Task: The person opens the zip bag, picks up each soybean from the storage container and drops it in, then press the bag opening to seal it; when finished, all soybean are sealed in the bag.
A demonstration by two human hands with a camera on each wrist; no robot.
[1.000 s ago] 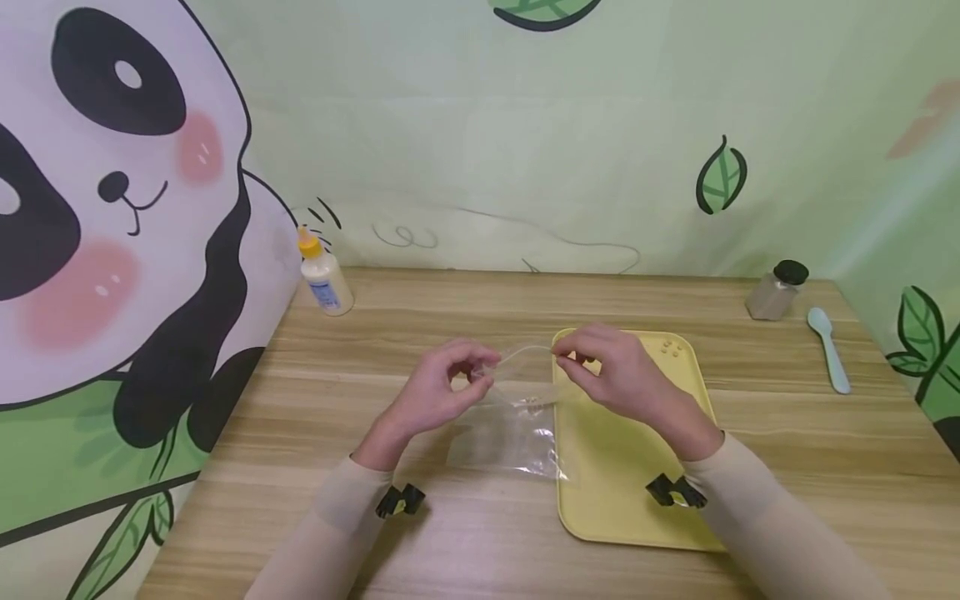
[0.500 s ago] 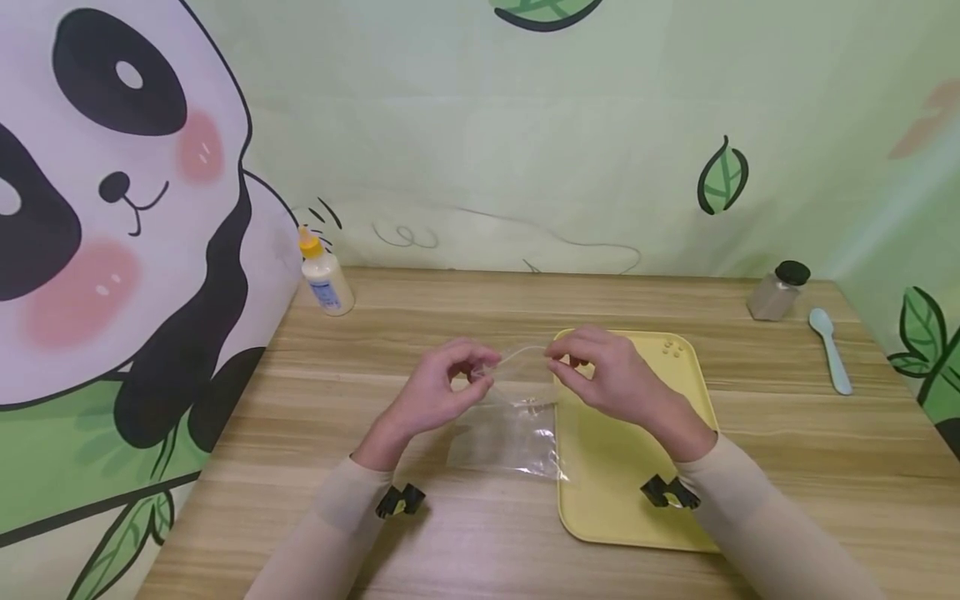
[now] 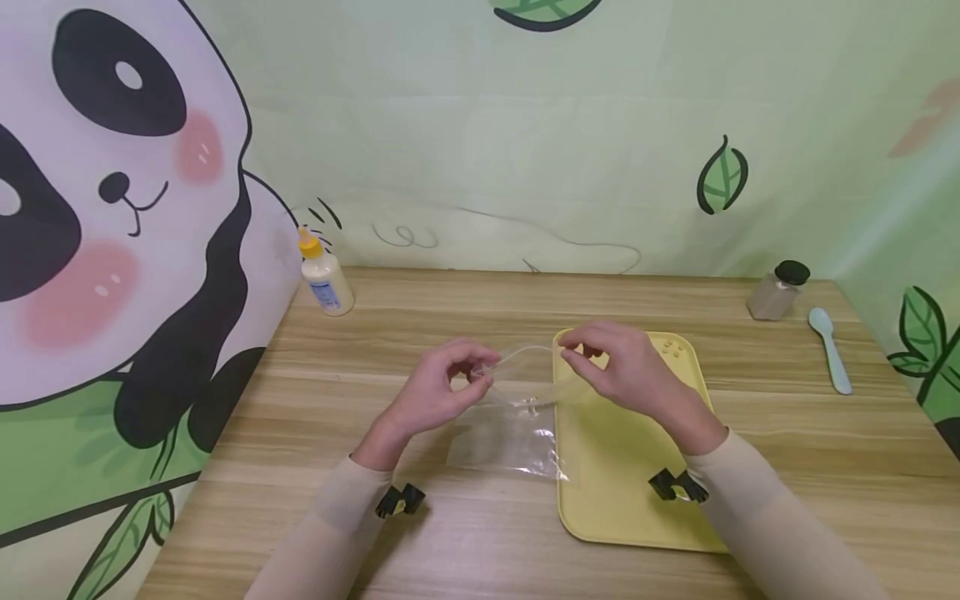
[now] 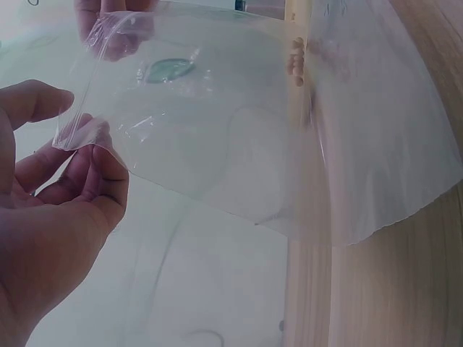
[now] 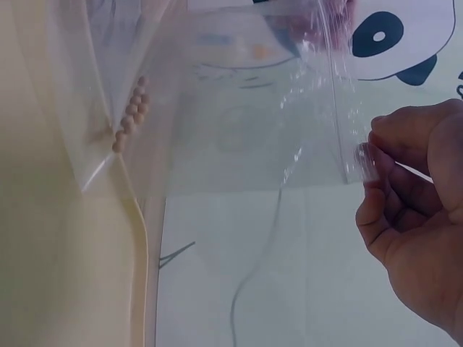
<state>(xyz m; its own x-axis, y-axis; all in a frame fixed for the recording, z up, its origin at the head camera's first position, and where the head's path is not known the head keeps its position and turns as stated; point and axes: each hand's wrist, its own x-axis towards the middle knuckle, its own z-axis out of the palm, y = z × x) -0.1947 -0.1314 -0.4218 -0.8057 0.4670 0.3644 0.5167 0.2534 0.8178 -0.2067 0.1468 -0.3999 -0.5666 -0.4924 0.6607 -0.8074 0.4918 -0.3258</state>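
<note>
A clear plastic bag [image 3: 502, 437] hangs between both hands, its lower part over the wood and the left edge of the yellow tray [image 3: 630, 500]. The left hand [image 3: 442, 387] pinches one top corner of it; in the left wrist view the fingers of the left hand [image 4: 65, 202] curl at that corner. The right hand [image 3: 622, 371] pinches the opposite corner, also visible in the right wrist view, where the right hand [image 5: 419, 210] is at the bag's edge. Several small tan beads [image 5: 134, 112] lie together inside the bag, low in a fold.
Several small beads [image 3: 672, 349] lie at the tray's far right corner. A white bottle with an orange cap [image 3: 327, 286] stands at the back left. At the back right are a jar with a black lid [image 3: 778, 292] and a pale blue spoon [image 3: 830, 352]. A painted wall rises behind.
The right hand moved slightly left, then back to the right, its fingertips now a little farther from the left hand. The left hand has stayed in place, holding its corner.
</note>
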